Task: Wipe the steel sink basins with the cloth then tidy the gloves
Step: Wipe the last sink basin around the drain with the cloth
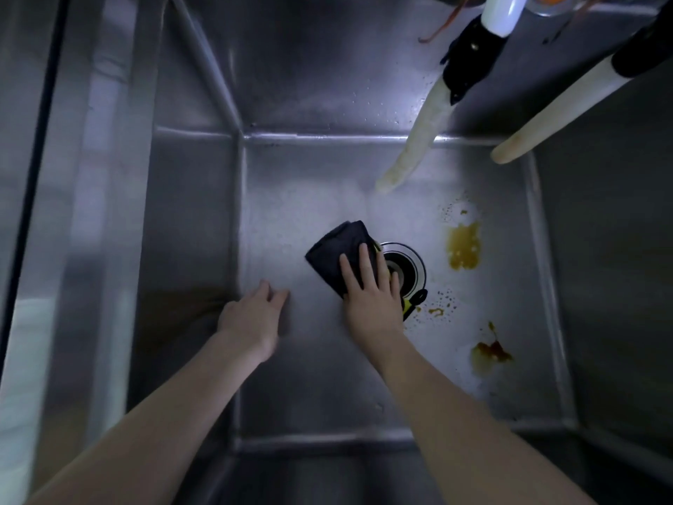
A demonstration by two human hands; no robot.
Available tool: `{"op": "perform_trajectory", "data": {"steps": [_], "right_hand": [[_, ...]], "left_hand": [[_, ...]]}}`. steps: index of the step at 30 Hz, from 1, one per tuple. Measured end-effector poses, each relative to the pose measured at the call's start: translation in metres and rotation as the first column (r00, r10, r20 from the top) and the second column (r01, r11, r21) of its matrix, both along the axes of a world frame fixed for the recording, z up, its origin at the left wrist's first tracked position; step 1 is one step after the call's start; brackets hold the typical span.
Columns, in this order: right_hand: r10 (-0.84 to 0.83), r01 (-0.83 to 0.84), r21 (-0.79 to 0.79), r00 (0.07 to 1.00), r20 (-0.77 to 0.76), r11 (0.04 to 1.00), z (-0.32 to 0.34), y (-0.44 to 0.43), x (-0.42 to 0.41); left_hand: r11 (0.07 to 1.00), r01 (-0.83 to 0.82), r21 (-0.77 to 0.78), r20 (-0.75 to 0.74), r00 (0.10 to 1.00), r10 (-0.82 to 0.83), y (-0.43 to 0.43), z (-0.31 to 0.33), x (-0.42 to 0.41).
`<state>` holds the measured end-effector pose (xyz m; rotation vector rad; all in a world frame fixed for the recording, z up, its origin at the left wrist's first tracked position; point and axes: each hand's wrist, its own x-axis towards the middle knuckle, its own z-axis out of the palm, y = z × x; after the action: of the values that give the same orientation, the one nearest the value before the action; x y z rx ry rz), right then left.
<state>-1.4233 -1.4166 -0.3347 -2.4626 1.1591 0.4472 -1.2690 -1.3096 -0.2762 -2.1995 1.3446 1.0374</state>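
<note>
I look straight down into a deep steel sink basin. My right hand presses flat on a folded dark cloth lying on the basin floor just left of the round drain. My left hand rests on the floor near the left wall, fingers loosely apart and holding nothing. Brown-yellow stains mark the floor right of the drain, and another stain sits nearer the front right. No gloves are in view.
Two pale hoses hang into the basin from the top right: one hose ends above the floor behind the cloth, the other hose nearer the right wall. A small black and yellow item lies by the drain. Steel walls enclose all sides.
</note>
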Motion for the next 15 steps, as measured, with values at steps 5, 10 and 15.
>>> {"op": "perform_trajectory", "data": {"steps": [5,10,15], "right_hand": [[0.195,-0.188,-0.099,0.979,0.065,0.977,-0.002,0.054,-0.05],[0.211,-0.209,-0.052,0.976,0.045,0.977,-0.001,0.061,-0.065],[-0.087,0.095,-0.069,0.99,0.114,0.993,-0.007,0.016,-0.004]], "left_hand": [[1.0,-0.006,0.009,0.015,1.0,0.006,-0.003,-0.001,-0.003],[0.995,0.018,-0.099,0.099,0.995,-0.008,-0.008,-0.004,-0.011],[0.951,0.024,-0.307,0.079,0.997,0.001,-0.006,-0.011,-0.011]]}}
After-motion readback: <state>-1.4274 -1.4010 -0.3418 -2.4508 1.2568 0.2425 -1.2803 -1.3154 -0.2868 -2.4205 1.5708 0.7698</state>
